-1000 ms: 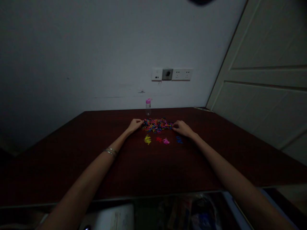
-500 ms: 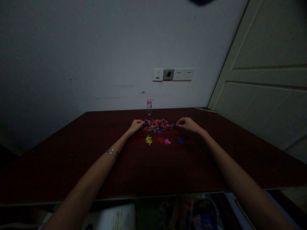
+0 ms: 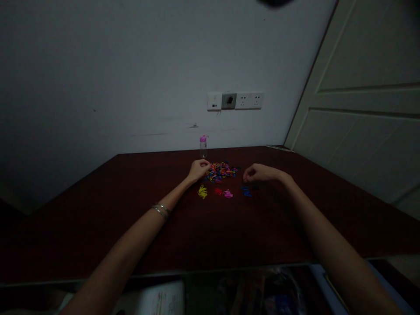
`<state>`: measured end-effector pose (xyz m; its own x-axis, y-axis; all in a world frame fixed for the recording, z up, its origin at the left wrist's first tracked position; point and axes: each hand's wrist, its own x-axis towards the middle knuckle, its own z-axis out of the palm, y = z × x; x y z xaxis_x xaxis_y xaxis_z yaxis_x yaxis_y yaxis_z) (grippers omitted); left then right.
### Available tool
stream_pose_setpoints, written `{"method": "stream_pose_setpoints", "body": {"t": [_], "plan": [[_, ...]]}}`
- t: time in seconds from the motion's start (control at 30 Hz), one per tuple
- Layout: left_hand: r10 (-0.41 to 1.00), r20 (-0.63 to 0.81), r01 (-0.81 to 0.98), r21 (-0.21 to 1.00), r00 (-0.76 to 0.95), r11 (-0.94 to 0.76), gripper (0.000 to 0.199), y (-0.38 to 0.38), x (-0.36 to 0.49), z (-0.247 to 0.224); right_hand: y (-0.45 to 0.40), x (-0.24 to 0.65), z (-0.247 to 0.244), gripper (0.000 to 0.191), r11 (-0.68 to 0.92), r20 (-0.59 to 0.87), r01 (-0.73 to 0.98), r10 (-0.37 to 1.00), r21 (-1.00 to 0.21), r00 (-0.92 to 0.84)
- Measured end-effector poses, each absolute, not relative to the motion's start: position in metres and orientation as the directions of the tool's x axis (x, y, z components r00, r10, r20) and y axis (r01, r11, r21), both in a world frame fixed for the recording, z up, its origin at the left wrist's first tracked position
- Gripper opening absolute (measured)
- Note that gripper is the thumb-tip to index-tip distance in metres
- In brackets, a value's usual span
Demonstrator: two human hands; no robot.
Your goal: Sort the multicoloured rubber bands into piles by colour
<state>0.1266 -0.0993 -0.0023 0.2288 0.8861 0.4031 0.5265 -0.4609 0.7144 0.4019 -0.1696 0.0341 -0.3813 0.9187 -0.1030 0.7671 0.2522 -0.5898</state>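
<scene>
A heap of small multicoloured loops (image 3: 223, 170) lies on the dark red table. At its left edge is my left hand (image 3: 198, 169), fingers closed together; what they grip, if anything, is too small to name. My right hand (image 3: 257, 173) is closed in a pinch just above the small blue group (image 3: 246, 191), right of the heap; its fingertips are too dark to show what they hold. Nearer than the heap lie separate groups: yellow loops (image 3: 202, 191), red ones (image 3: 218, 191) and pink ones (image 3: 228, 193).
A clear bottle with a pink lid (image 3: 203, 147) stands behind the heap near the wall. Sockets (image 3: 249, 100) are on the wall and a pale door (image 3: 367, 100) is at the right. Below the table's front edge, an open space holds a white box (image 3: 164, 299) and other items.
My left hand has moved right, over the left part of the heap. My right hand has come away from the heap's right edge, nearer to the blue group.
</scene>
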Motion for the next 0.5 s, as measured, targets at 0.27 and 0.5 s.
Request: {"method": "stream_pose_setpoints", "body": {"t": [0.27, 0.5], "plan": [[0.696, 0.237, 0.575, 0.419, 0.677, -0.702, 0.021, -0.107, 0.195, 0.019, -0.139, 0.425, 0.012, 0.021, 0.229, 0.193, 0.778, 0.971, -0.586, -0.14], [0.728, 0.114, 0.699, 0.214, 0.676, -0.682, 0.015, -0.109, 0.224, 0.02, -0.129, 0.436, 0.011, 0.017, 0.229, 0.164, 0.859, 0.972, -0.458, -0.171]]}}
